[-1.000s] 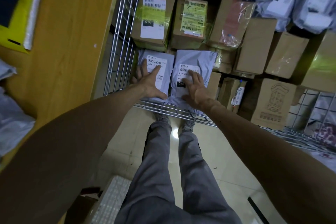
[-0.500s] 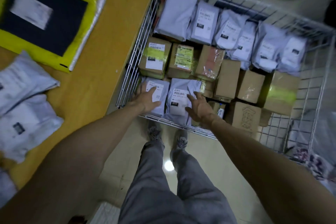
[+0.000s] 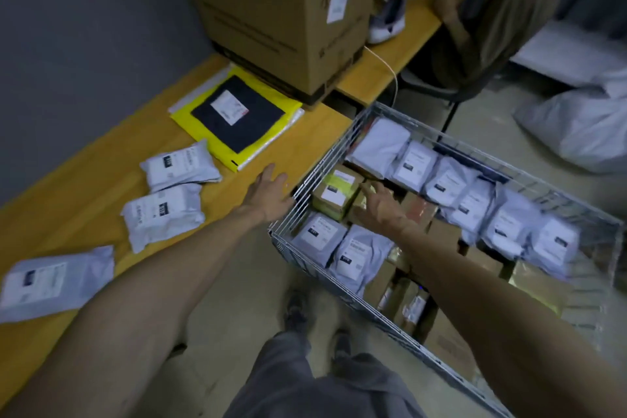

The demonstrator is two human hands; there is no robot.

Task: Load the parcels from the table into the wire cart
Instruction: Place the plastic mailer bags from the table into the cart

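The wire cart (image 3: 342, 137) stands to the right of the wooden table (image 3: 101, 159), packed with grey mailer bags and brown boxes. Three grey parcels lie on the table: one (image 3: 181, 166) at the back, one (image 3: 163, 214) in the middle, one (image 3: 54, 280) nearest me. A yellow and black flat parcel (image 3: 237, 115) lies further back. My left hand (image 3: 271, 193) hovers open over the table edge beside the cart's left wall. My right hand (image 3: 380, 205) is open above the boxes inside the cart, holding nothing.
A large cardboard box (image 3: 278, 10) stands at the far end of the table, with a white scanner (image 3: 388, 19) beside it. Another person (image 3: 492, 17) sits at the far right. A big grey sack (image 3: 576, 125) lies on the floor beyond the cart.
Both hands have let go of the two grey mailers at the cart's near corner. My left hand moved out over the table; the right rose above the boxes. My view swung up and left.
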